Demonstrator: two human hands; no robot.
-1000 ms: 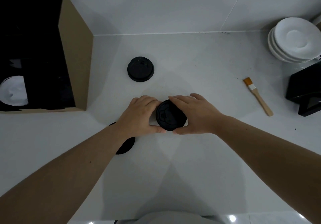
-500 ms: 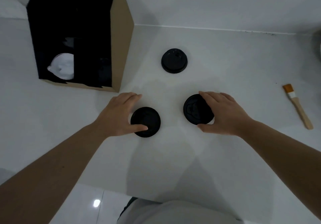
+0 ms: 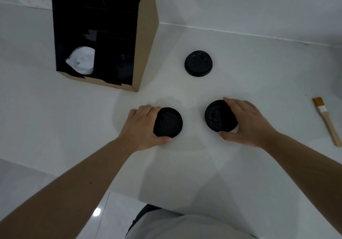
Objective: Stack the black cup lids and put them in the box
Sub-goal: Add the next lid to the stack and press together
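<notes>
Three black cup lids lie on the white counter. My left hand (image 3: 141, 127) grips the left lid (image 3: 169, 123) by its rim, thumb at the near edge and fingers on the far edge. My right hand (image 3: 247, 121) holds the right lid (image 3: 219, 116), which is tilted up with its inner side showing. A third lid (image 3: 198, 66) sits alone farther back. The cardboard box (image 3: 146, 40), black inside, stands at the back left, its open side towards me, with dark lids dimly visible in its right compartment.
White lids (image 3: 82, 62) fill the box's left compartment. A wooden brush with orange bristles (image 3: 326, 120) lies at the far right. The counter's front edge (image 3: 129, 195) runs just below my forearms, with the tiled floor beyond.
My left hand has left the right lid and closed on the lid lying to the left. The view has swung left, so the plates at the right are out of frame.
</notes>
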